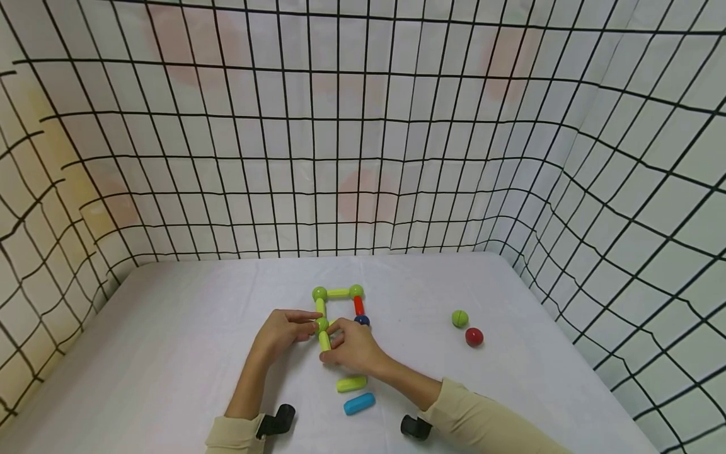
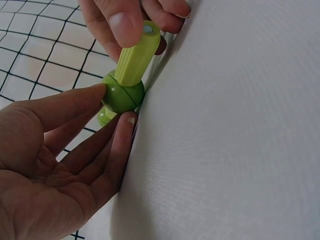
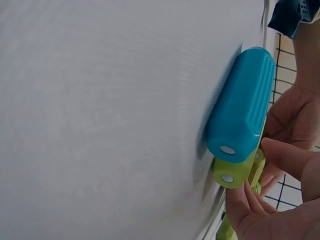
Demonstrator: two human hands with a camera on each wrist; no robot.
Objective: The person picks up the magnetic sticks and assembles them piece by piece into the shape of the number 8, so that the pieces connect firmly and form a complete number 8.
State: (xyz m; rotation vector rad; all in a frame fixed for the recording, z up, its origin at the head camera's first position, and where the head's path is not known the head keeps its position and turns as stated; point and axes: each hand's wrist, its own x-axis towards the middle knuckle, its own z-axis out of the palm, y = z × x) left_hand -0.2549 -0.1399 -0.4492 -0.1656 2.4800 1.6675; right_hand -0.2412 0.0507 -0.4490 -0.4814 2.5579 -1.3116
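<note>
My left hand [image 1: 283, 331] holds a green ball [image 2: 122, 97] between thumb and fingers, low over the white table. A ridged yellow-green magnetic stick [image 2: 135, 62], with a metal dot in its end, meets that ball and points toward me. My right hand [image 1: 354, 347] pinches this stick near its free end. Beyond the hands, the ball joins a flat frame: another yellow-green stick [image 1: 321, 307], a green corner ball [image 1: 320, 294], a far stick [image 1: 338, 293], a second green ball [image 1: 356, 291], a red stick [image 1: 359, 306] and a dark blue ball [image 1: 362, 321]. Fingers partly cover the frame's near side.
Closer to me lie a loose yellow-green stick [image 1: 351, 383] and a blue stick [image 1: 360, 403]. Off to the right sit a loose green ball [image 1: 460, 318] and a red ball [image 1: 474, 337]. Black netting [image 1: 351, 139] surrounds the table's back and sides.
</note>
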